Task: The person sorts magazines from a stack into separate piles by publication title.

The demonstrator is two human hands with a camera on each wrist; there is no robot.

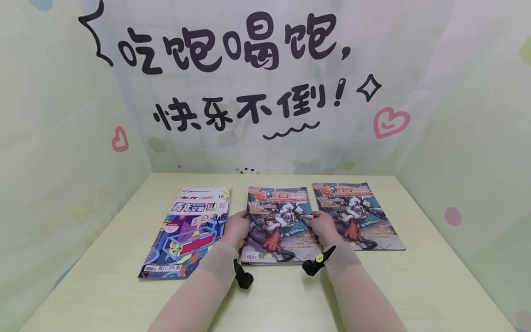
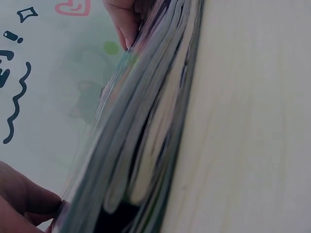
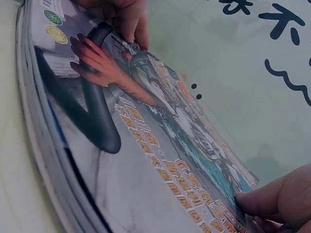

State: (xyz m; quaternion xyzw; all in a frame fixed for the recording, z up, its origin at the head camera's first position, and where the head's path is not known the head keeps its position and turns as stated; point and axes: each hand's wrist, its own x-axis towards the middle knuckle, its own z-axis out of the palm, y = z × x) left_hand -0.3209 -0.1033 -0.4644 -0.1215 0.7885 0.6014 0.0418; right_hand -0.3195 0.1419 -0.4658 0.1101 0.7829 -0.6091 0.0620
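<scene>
In the head view, a comic-style magazine lies at the middle of the table, its cover showing a figure with a large red hand. My left hand pinches its left edge and my right hand its right edge. The right wrist view shows the right thumb on the cover, with fingers partly hidden under the edge. Its layered page edges face the camera in the left wrist view, slightly fanned apart near the bottom.
To the left lies a purple and blue magazine, close by my left hand. A second magazine with the same comic cover lies to the right, beside my right hand. Behind the pale wooden table stands a printed backdrop.
</scene>
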